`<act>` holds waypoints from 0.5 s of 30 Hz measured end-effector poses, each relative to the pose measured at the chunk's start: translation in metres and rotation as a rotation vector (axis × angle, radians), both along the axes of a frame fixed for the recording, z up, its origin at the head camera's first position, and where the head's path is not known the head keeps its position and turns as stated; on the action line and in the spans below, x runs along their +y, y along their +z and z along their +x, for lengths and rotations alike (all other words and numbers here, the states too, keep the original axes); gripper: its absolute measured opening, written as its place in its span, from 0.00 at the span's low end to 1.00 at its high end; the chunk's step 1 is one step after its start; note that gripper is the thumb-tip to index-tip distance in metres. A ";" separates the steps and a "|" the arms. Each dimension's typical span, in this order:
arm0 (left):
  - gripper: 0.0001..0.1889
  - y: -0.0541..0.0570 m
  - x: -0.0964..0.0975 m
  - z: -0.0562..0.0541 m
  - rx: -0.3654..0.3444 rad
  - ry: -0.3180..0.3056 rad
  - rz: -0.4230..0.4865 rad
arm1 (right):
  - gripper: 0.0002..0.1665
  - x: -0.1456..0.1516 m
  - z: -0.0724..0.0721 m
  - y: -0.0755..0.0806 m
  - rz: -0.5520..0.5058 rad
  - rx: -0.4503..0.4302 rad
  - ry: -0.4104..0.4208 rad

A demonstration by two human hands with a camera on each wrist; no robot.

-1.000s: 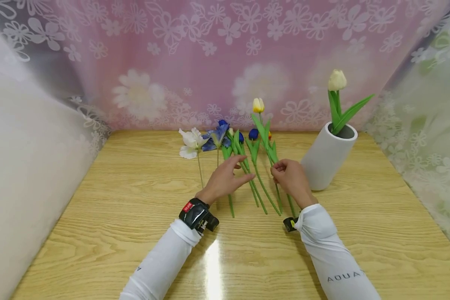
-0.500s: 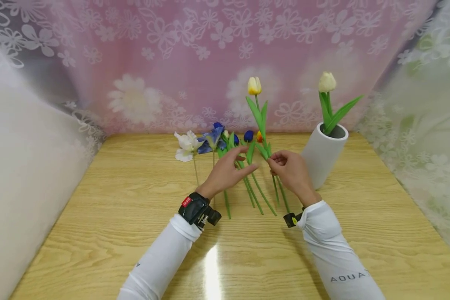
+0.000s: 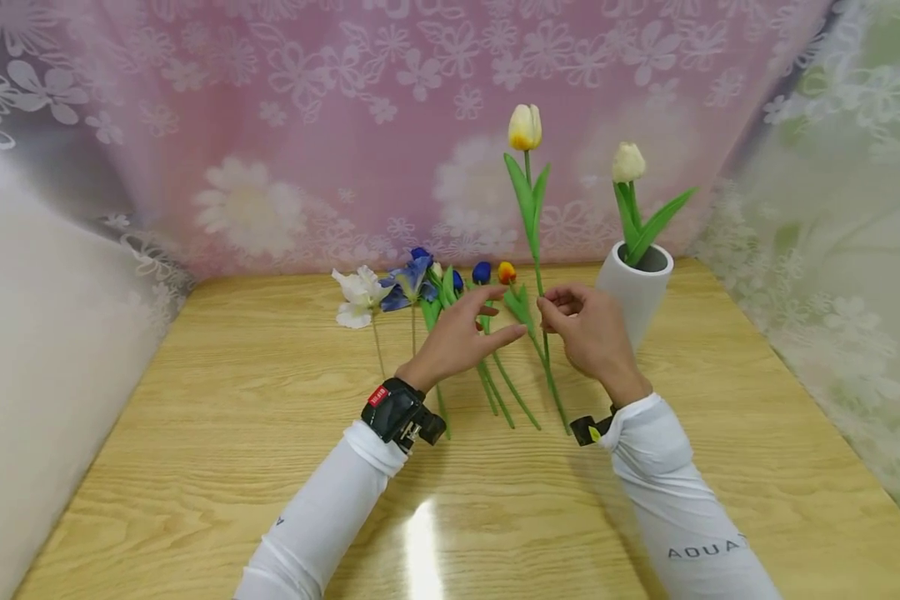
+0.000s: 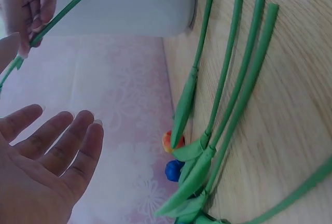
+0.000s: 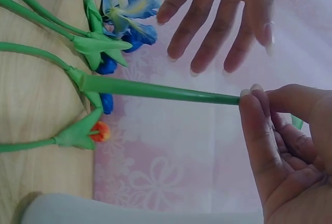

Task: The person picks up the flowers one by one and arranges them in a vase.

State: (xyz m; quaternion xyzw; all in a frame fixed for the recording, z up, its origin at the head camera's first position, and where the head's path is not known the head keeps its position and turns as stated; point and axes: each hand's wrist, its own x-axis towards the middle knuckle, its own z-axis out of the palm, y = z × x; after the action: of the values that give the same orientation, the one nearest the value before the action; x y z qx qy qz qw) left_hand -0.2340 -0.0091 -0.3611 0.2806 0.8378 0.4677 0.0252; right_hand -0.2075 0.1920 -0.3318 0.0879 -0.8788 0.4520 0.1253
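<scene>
My right hand [image 3: 588, 333] pinches the green stem of a white-and-yellow tulip [image 3: 525, 129] between thumb and fingertips. The tulip stands upright, its bloom high in front of the pink cloth. In the right wrist view its stem [image 5: 187, 94] runs to the pinching fingertips. My left hand [image 3: 457, 333] hovers over the lying flowers, fingers spread and holding nothing; the left wrist view shows its loose fingers [image 4: 67, 146]. Beneath and beside it lie a red-orange tulip [image 3: 507, 272], blue tulips [image 3: 482, 272], a blue iris-like flower [image 3: 411, 283] and a white ruffled flower [image 3: 362, 296].
A white vase [image 3: 636, 292] stands just right of my right hand, partly hidden by it, with a cream tulip [image 3: 629, 162] in it. Pink flower-patterned cloth [image 3: 330, 167] hangs behind the wooden table [image 3: 270, 467].
My right hand has raised the white-and-yellow tulip off the table, up and more upright. The red-orange tulip beside it is now uncovered. My left hand stays nearly in place.
</scene>
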 end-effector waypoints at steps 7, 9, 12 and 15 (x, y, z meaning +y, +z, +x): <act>0.36 0.004 0.012 0.000 0.020 -0.042 0.027 | 0.13 0.009 0.001 0.011 -0.020 0.057 -0.004; 0.37 0.006 0.016 -0.001 0.031 -0.053 0.029 | 0.13 0.012 0.001 0.013 -0.048 0.067 -0.002; 0.37 0.010 0.022 -0.003 0.037 -0.061 0.004 | 0.13 0.017 0.001 0.018 -0.084 0.080 0.000; 0.37 0.015 0.029 -0.008 0.048 -0.070 -0.025 | 0.13 0.023 0.002 0.024 -0.112 0.108 -0.010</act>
State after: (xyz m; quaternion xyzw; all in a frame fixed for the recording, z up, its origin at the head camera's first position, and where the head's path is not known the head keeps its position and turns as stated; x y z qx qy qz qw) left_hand -0.2418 0.0203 -0.3456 0.3205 0.8336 0.4492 0.0252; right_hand -0.2057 0.2154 -0.3078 0.1008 -0.8445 0.4944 0.1795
